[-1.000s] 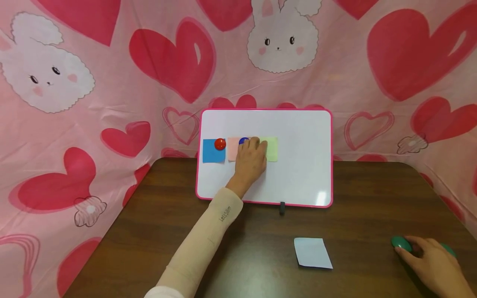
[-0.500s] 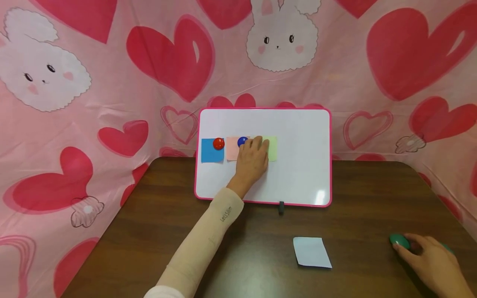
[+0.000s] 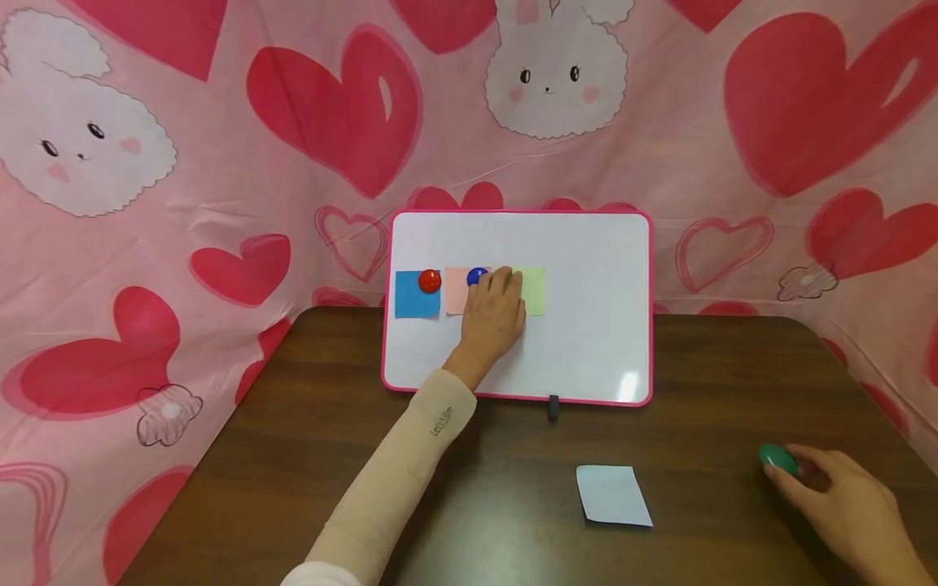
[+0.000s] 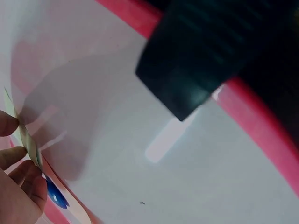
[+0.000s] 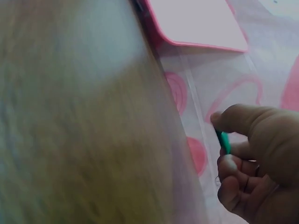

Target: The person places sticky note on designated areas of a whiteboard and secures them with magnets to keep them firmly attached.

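My left hand (image 3: pixel 493 313) reaches to the whiteboard (image 3: pixel 586 350), its fingertips pressing a pale green sticky note (image 3: pixel 534 291) flat on the surface and covering the note's left part. In the left wrist view, those fingers touch the note (image 4: pixel 29 140) near its edge. To the left are a pink sticky note (image 3: pixel 456 293) under a blue round magnet (image 3: pixel 478 277) and a blue sticky note (image 3: pixel 415 298) under a red round magnet (image 3: pixel 430 281). At the right, my right hand (image 3: pixel 850 500) pinches a green round magnet (image 3: pixel 778 459) between thumb and fingers, above the table.
A pale blue-white sticky note (image 3: pixel 614 496) lies on the brown wooden table (image 3: pixel 703 448) in front of the board. A small black clip-like piece (image 3: pixel 553 408) sits at the board's lower edge. Pink cloth (image 3: pixel 454 122) with hearts and rabbits hangs behind and at the sides.
My right hand has moved a little up and left with the green magnet, and a second green thing behind it no longer shows. The left hand stays on the pale green note.
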Demonstrator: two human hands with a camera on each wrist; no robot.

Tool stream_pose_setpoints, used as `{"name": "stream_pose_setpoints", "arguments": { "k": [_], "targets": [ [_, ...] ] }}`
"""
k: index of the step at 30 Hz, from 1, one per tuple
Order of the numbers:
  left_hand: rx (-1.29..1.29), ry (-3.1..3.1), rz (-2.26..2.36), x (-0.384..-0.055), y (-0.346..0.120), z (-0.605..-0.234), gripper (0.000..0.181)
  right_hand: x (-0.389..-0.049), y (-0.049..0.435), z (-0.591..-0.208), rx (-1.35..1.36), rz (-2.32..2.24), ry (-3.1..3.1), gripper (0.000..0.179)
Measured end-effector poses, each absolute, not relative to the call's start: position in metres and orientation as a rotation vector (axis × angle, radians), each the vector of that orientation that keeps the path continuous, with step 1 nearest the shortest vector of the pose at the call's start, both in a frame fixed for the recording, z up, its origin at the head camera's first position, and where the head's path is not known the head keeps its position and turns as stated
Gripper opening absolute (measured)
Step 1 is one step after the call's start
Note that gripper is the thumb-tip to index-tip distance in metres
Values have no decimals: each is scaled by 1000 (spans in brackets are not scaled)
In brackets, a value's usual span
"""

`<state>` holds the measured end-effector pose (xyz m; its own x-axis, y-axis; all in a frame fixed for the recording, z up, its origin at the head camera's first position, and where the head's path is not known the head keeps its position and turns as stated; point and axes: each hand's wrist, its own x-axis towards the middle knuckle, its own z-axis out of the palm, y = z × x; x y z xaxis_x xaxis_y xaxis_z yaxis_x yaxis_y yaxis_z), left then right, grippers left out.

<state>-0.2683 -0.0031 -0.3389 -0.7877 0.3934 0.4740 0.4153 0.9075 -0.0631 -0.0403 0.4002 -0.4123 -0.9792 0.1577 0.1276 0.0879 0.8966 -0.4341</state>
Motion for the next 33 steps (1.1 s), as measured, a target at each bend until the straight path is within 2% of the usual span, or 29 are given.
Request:
{"name": "stream_pose_setpoints", "arguments": {
  "k": [12,33],
  "targets": [
    [-583,-2584,-62,-270,-7,-342,48,-54,379,-397,-77,660,-2732,44],
    [-616,-2562,-19,-270,-9,-344,48,-86,342,-363,159,728,-2642,43]
  ]
}}
